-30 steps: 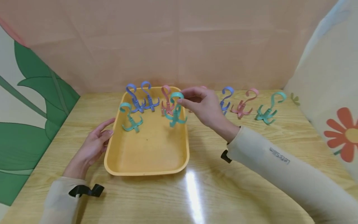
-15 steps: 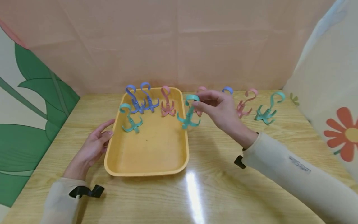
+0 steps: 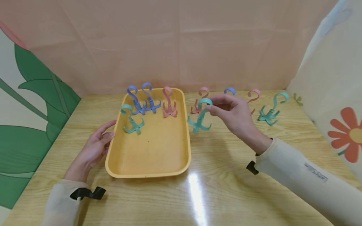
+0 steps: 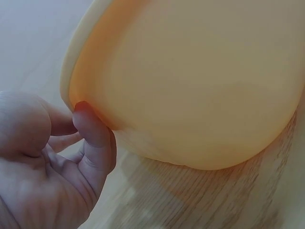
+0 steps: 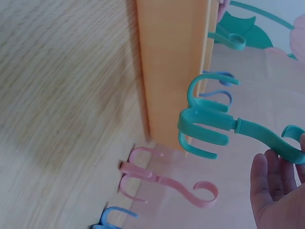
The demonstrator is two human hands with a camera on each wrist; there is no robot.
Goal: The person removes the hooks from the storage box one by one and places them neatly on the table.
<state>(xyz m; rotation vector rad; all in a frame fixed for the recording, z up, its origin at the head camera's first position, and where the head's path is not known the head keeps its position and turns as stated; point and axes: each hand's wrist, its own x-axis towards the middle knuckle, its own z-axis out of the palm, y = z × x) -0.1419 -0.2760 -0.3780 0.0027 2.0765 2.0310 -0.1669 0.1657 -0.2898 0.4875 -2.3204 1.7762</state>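
Between the thumb and fingers of my right hand (image 3: 237,114) the curled top of a teal swivel hook hanger (image 3: 199,121) is pinched, its several prongs pointing down. It hangs just past the right rim of the yellow tray (image 3: 188,147), as the right wrist view also shows. My left hand (image 3: 94,146) rests against the tray's left side, its thumb and fingertips right at the rim. Inside the tray stand a teal hook (image 3: 133,121), a pink hook (image 3: 169,106) and two blue hooks (image 3: 137,100), all at the far end.
On the wooden table (image 3: 226,188), right of the tray, stand a pink hook (image 3: 203,91), a blue hook (image 3: 230,90), another pink hook (image 3: 254,92) and a teal hook (image 3: 268,114). The latter pink and blue ones are partly hidden behind my right hand. A pink cloth (image 3: 181,47) rises behind.
My right hand has moved right with the teal hook, from over the tray's right side to just beyond its rim. The left hand and tray have stayed put.
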